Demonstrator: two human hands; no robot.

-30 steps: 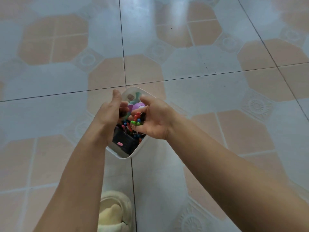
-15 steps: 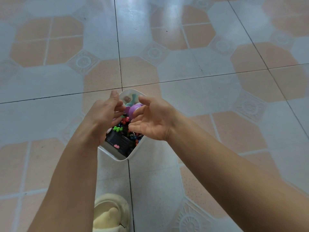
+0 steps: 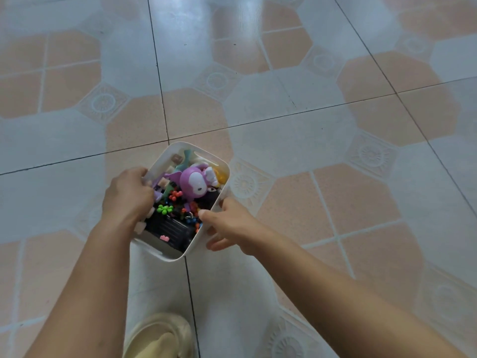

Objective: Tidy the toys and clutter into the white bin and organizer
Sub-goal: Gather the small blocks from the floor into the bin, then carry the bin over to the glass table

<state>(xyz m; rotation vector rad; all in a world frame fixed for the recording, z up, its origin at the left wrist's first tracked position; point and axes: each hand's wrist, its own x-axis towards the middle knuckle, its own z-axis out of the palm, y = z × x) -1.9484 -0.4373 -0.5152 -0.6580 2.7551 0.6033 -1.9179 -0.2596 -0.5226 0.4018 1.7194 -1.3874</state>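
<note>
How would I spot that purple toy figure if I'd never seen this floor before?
Find the white bin on the tiled floor, held between the left hand and right hand. The purple figure lies on top of the jumble toward the far side. Its round white face and size set it apart from the tiny coloured beads beside it.

The bin (image 3: pixel 215 158) sits on the tiled floor (image 3: pixel 309 125) just below frame centre, the left hand (image 3: pixel 127 195) on its left rim, the right hand (image 3: pixel 227 223) at its right wall. Inside, a toy figure (image 3: pixel 195 182) lies toward the upper right, a toy suitcase (image 3: pixel 167 229) at the lower edge, beads (image 3: pixel 165 208) between them. A slipper (image 3: pixel 160 337) lies at the bottom edge.
</note>
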